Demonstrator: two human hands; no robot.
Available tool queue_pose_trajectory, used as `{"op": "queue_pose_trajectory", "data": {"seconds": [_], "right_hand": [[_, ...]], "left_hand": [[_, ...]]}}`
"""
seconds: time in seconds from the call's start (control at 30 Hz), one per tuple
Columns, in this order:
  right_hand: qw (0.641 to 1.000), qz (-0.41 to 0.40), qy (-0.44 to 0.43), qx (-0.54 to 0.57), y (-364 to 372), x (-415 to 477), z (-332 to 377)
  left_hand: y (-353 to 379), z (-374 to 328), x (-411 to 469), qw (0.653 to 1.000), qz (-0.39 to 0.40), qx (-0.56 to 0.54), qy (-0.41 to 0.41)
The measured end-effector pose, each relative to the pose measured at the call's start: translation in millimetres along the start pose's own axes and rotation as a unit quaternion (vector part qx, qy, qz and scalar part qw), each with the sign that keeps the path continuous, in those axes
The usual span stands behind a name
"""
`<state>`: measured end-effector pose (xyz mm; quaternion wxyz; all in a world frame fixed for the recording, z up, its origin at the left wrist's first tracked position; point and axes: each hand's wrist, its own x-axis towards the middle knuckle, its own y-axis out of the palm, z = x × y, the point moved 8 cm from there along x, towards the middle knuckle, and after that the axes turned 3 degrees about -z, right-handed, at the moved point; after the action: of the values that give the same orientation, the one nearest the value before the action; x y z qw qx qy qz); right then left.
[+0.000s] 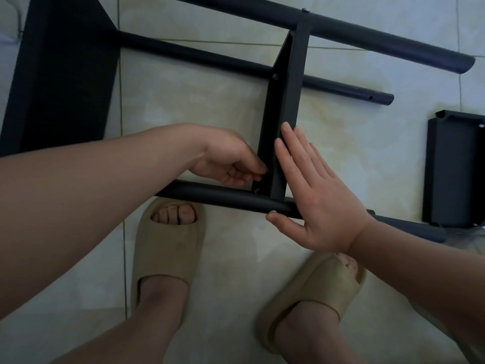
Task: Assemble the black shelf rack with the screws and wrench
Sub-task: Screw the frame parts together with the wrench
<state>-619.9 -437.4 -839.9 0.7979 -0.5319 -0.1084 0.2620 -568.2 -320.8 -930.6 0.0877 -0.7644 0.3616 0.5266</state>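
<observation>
Head view: black shelf rack (278, 106) lies part-built on its side across upper + ctr frame, on the pale tiled floor (210, 114). Its cross panel (299, 61) stands on edge in ctr frame, running from the top tube (380, 40) down to the near tube (223, 197) and crossing the middle tube (210, 60) on the way. Screw heads show on the panel's inner face: one screw (274, 76) at the middle tube, a 2nd, the corner screw (256, 190), at the near tube. A 3rd, the top screw (304, 10), sits on the top tube. Left hand (231, 158) is in from the left of frame, fingers curled w/ tips against the panel's inner face, just above the corner screw. Can't tell whether they pinch anything, as the spot is dark + small. Right hand (315, 195) is flat and open, straight fingers pressed on the panel's outer face, thumb touching the near tube. Upper left of frame: a wide panel (65, 74) of the rack, w/ the middle tube running out from its right edge. Right edge of frame: a loose panel (454, 166) flat on the floor, well apart from the cross panel, near the near tube's right end. Bottom of frame: 2 bare feet in beige slides, left slide (168, 248) w/ toes just below the near tube, right slide (315, 285) angled, below the right hand.
</observation>
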Motion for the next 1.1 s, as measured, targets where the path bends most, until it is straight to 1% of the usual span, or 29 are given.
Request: {"op": "queue_pose_trajectory", "data": {"seconds": [0.13,0.3,0.5,0.67,0.83,1.1], "right_hand": [[1.000,-0.003,-0.001,0.002,0.0,0.0,0.0],[1.000,-0.009,-0.001,0.007,-0.8,0.1,-0.3],[1.000,-0.012,0.001,0.007,-0.1,-0.4,-1.8],[1.000,-0.017,0.000,-0.003,0.1,-0.5,-1.6],[1.000,-0.019,0.001,-0.007,0.3,-0.3,-1.9],[1.000,-0.017,0.002,-0.003,0.4,0.3,-1.4]], "left_hand": [[6.7,-4.9,3.0,0.999,0.024,0.040,-0.010],[12.0,-8.9,4.6,0.991,0.072,0.106,-0.050],[23.5,-14.3,9.2,0.979,0.102,0.165,-0.060],[28.4,-11.8,7.3,0.976,0.129,0.160,-0.067],[28.5,-19.2,7.1,0.973,0.129,0.185,-0.055],[26.6,-18.3,8.9,0.974,0.125,0.173,-0.074]]}}
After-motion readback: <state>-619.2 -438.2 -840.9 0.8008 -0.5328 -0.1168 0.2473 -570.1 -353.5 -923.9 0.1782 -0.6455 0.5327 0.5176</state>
